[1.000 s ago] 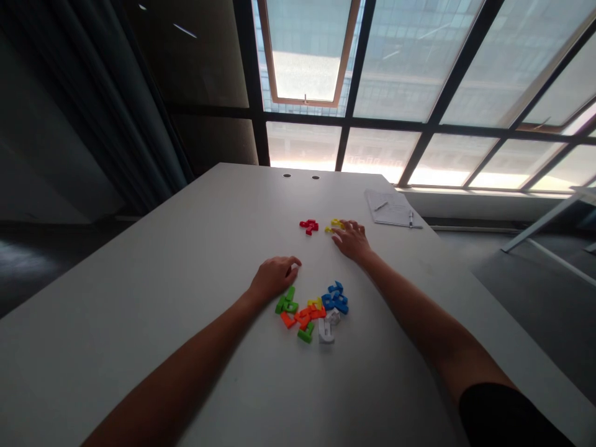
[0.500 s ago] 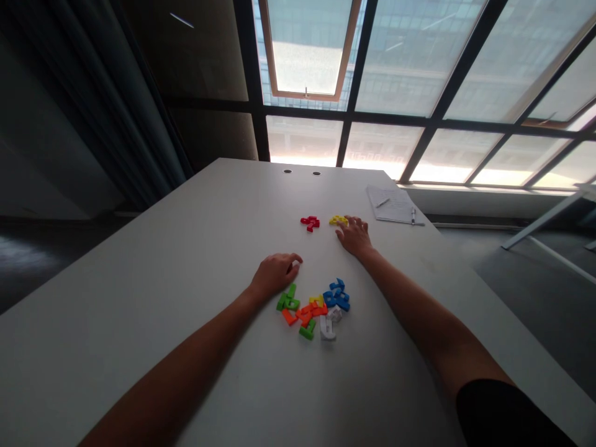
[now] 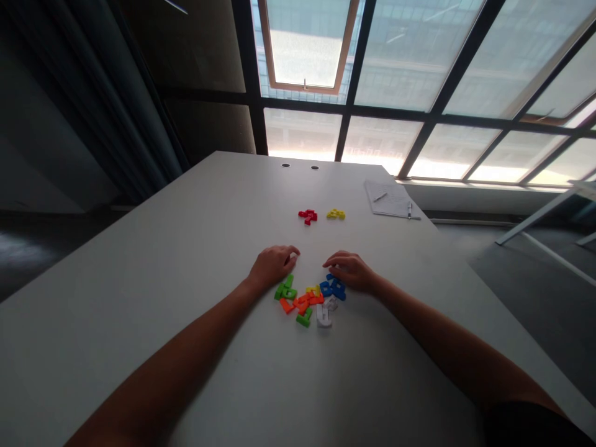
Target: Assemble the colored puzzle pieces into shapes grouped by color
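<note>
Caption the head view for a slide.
Left hand and right hand rest by colourful plastic pieces on a white table.

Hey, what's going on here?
A person has both bare hands on a white table. The left hand sits beside green plastic pieces, the right hand at blue plastic pieces, in a mixed colored pile. Small red pieces and yellow pieces lie apart, farther off. Neither hand appears to hold anything.
</note>
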Action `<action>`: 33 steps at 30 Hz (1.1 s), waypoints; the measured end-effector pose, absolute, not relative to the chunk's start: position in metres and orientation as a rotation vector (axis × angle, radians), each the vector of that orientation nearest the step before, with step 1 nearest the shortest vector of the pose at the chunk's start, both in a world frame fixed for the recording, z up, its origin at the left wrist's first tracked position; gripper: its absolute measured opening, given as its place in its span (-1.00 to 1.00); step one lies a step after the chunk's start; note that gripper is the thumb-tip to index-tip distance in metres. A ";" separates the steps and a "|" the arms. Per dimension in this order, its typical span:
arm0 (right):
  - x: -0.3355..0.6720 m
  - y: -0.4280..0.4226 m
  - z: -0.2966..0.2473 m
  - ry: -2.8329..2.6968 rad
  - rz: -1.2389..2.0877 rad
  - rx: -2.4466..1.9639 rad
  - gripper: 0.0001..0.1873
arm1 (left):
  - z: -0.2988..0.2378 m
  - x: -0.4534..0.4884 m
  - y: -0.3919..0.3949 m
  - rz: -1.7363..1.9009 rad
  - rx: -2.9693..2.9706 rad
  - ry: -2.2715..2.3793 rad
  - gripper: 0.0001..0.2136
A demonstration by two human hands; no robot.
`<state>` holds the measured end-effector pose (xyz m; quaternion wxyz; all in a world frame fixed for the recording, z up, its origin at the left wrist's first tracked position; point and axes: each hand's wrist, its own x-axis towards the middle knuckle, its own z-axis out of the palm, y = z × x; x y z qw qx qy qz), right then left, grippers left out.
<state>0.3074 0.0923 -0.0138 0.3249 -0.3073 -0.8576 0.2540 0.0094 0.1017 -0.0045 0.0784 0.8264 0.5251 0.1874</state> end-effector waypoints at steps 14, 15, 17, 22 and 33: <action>0.284 0.065 0.014 -2.626 0.320 -0.564 -0.79 | -0.005 0.009 0.103 0.590 2.472 1.555 -0.74; 0.286 0.067 0.012 -2.627 0.289 -0.612 -0.80 | -0.005 0.009 0.103 0.590 2.473 1.557 -0.74; 0.289 0.073 0.010 -2.623 0.254 -0.686 -0.82 | -0.005 0.009 0.103 0.583 2.477 1.559 -0.74; 0.286 0.077 0.012 -2.574 0.322 -0.726 -0.84 | -0.004 0.010 0.104 0.570 2.472 1.557 -0.74; 0.262 0.064 0.012 -2.604 0.466 -0.737 -0.86 | -0.004 0.009 0.104 0.571 2.474 1.548 -0.75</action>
